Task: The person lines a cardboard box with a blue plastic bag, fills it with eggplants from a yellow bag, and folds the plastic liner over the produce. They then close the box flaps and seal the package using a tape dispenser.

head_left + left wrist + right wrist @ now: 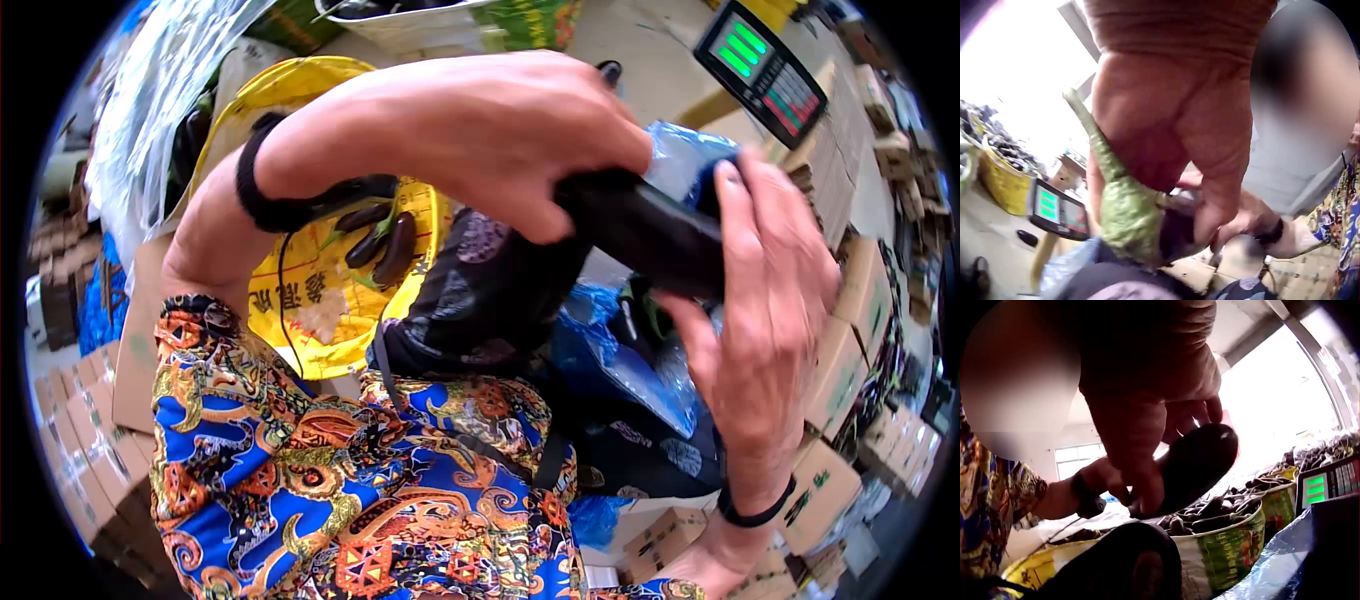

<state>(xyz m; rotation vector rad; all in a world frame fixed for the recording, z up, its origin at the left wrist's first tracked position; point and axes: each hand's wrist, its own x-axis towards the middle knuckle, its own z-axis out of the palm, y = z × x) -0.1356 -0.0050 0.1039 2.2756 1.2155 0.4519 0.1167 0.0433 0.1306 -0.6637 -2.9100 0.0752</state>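
I've got the left hand [530, 130] gripping the eggplant [655, 232] near its green cap [1125, 215] and the right hand [768, 290] holding the blunt end, up above the blue bag [660, 383], toward its far edge. I'd keep both ends supported and squeeze lightly so the skin doesn't bruise. Left fingertips are hidden in the head view, the right hand's smeary, and I can't judge height.

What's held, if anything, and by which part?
A dark eggplant, in both hands: the left hand grips near its green stem end, the right hand toward the rounded end.
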